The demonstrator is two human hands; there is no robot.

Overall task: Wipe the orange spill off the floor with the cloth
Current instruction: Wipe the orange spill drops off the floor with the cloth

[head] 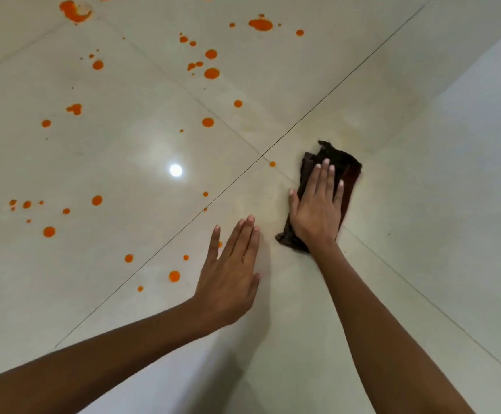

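Note:
Orange drops and blobs of the spill (211,73) are scattered over the glossy cream floor tiles (124,150), mostly to the left and top of the view. A dark brown cloth (347,167) lies folded on the floor right of centre. My right hand (318,204) presses flat on the cloth with fingers spread. My left hand (231,273) lies palm down on bare tile just left of it, fingers extended, holding nothing. One small orange drop (272,164) sits just left of the cloth.
Thin dark grout lines (333,94) cross near the cloth. A faint yellowish smear marks the tile around the cloth. A white wall (482,100) rises at the right. A ceiling light reflects off the floor (175,170).

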